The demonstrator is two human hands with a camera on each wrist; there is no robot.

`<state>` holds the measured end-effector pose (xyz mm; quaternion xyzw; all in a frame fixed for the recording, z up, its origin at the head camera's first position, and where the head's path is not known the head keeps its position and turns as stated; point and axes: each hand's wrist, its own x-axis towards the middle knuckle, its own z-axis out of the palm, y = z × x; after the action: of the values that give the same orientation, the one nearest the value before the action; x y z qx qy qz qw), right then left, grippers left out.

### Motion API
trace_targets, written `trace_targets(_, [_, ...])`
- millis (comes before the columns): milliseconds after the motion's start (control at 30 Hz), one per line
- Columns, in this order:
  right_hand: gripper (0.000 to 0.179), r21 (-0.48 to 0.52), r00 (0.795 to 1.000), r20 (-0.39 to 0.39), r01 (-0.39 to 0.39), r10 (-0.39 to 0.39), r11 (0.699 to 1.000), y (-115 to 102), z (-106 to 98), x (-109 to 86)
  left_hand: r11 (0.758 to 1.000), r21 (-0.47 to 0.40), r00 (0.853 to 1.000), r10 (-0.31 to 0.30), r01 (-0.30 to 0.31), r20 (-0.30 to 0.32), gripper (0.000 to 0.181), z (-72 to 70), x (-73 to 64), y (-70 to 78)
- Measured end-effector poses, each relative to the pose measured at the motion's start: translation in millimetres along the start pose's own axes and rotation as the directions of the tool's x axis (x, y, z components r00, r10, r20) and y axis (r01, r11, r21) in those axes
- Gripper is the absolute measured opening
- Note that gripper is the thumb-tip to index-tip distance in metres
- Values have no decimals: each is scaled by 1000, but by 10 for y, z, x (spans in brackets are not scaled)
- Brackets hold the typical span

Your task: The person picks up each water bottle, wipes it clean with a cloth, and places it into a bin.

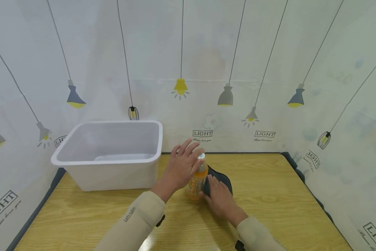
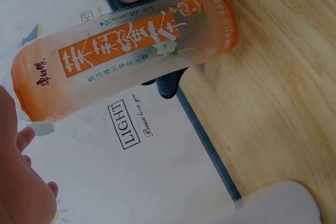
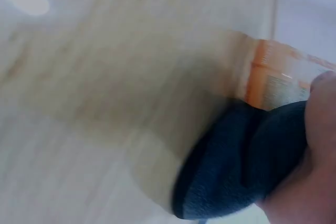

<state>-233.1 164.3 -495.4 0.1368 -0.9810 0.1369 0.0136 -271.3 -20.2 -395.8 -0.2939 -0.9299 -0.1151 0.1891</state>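
Note:
An orange-labelled tea bottle with a pale cap stands upright in the middle of the table. At its top is my left hand, thumb and fingers around the cap. In the left wrist view the bottle shows its label, and part of my left hand is at the edge. On the bottle's right side, my right hand grips a dark blue fabric piece. That fabric bunches against the lower bottle in the right wrist view; its full shape is hidden.
A large white plastic tub sits at the back left of the wooden table. Behind and beside the table hangs a pale sheet printed with lamps, its dark edge running along the tabletop.

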Motion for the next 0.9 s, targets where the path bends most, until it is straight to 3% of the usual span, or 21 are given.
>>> trace_targets(167, [63, 167, 988, -147, 79, -55, 983, -31, -183, 56, 1000, 1, 1000, -3, 3, 1, 43, 3, 5, -1])
trace_targets(333, [58, 226, 959, -265, 162, -99, 961, -65, -365, 99, 1000, 0, 1000, -5, 5, -2, 43, 9, 0, -1])
trace_targets(467, [58, 193, 939, -320, 194, -126, 962, -107, -512, 102, 1000, -1, 1000, -5, 5, 2, 43, 9, -7, 0])
trace_targets(633, [63, 49, 909, -377, 212, -178, 976, -182, -675, 101, 1000, -1, 1000, -5, 5, -9, 42, 3, -12, 7])
trace_targets(900, [68, -76, 927, -332, 157, -174, 985, -308, -823, 85, 1000, 8, 1000, -16, 16, 2, 44, 1, -14, 5])
